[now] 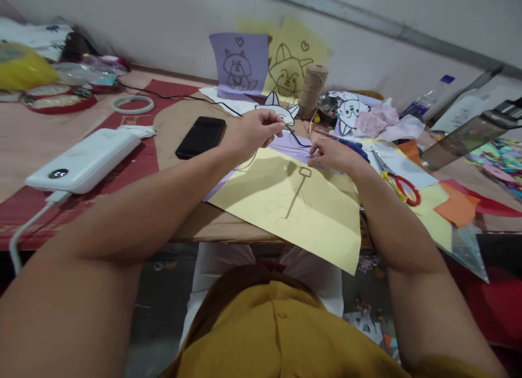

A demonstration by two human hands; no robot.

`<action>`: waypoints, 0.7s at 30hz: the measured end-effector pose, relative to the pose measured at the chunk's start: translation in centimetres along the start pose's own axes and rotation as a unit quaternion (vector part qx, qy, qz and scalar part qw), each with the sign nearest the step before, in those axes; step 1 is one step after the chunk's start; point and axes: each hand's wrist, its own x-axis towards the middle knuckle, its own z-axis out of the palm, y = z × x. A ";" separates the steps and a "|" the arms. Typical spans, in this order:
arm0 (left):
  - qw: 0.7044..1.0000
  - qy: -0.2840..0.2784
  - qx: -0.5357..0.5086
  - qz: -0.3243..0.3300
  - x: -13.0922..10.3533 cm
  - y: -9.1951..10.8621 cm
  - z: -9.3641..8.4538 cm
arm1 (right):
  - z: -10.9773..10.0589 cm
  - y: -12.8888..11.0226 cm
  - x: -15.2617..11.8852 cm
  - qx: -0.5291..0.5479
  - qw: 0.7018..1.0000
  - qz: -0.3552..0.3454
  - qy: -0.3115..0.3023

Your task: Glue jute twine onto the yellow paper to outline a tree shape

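Observation:
A yellow sheet (pixel 261 193) lies over a purple sheet (pixel 291 144) at the table's front edge. It bears a line of brown twine (pixel 296 196) topped by a small loop, with faint pencil marks. My left hand (pixel 263 132) is raised above the sheets, thumb and fingers pinched; a thin brown thread (pixel 249 165) hangs from it. My right hand (pixel 333 156) is low over the far edge of the yellow sheet, its fingers bent together. Something small and shiny shows at those fingertips, too blurred to name. Behind the hands stands a twine spool (pixel 313 90).
Left are a black phone (pixel 201 137), a white power bank (pixel 84 160) and a tape roll (pixel 132 104). A black cable (pixel 175 97) passes between my hands. Right are scissors (pixel 395 179), orange paper (pixel 457 204) and a tilted bottle (pixel 465 138). Fox drawings (pixel 238 68) lean against the wall.

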 end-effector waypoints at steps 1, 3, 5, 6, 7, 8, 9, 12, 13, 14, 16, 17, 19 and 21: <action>1.000 0.003 0.002 0.000 0.1 0.0 -0.1 | -0.2 0.3 -0.2 0.017 1.000 -0.004 -0.004; 1.000 0.016 0.009 -0.007 0.1 -0.1 -0.4 | -0.7 0.8 -0.6 0.042 0.999 -0.013 -0.001; 0.999 0.037 0.016 -0.021 0.1 0.0 -0.5 | -1.1 1.2 -0.9 0.045 0.999 -0.013 0.020; 0.998 0.047 0.020 -0.028 0.1 0.1 -0.5 | -1.3 1.4 -1.0 0.044 0.999 -0.008 0.031; 0.998 0.054 0.023 -0.036 0.1 0.2 -0.5 | -1.5 1.5 -1.2 0.046 0.998 -0.001 0.040; 0.997 0.060 0.026 -0.042 0.1 0.2 -0.5 | -1.7 1.7 -1.3 0.052 0.998 0.005 0.046; 0.996 0.064 0.028 -0.046 0.1 0.3 -0.5 | -1.8 1.8 -1.4 0.062 0.997 0.006 0.049; 0.996 0.084 0.024 -0.034 0.3 0.5 -0.6 | -2.4 2.6 -1.7 0.118 0.988 -0.008 0.096; 0.995 0.097 0.020 -0.025 0.3 0.6 -0.7 | -2.6 3.0 -1.8 0.143 0.982 -0.008 0.126; 0.994 0.109 0.014 -0.017 0.4 0.7 -0.8 | -2.8 3.4 -1.9 0.169 0.973 -0.002 0.160; 0.992 0.127 0.000 -0.002 0.6 0.8 -1.0 | -2.9 4.5 -1.8 0.217 0.950 0.024 0.223; 0.991 0.131 -0.007 0.004 0.6 0.8 -1.1 | -2.9 5.1 -1.7 0.238 0.939 0.037 0.246; 0.990 0.139 -0.022 0.014 0.6 0.9 -1.1 | -2.9 6.3 -1.4 0.274 0.919 0.056 0.279; 0.987 0.157 -0.035 0.019 0.6 0.9 -1.1 | -2.8 7.4 -1.0 0.303 0.905 0.060 0.293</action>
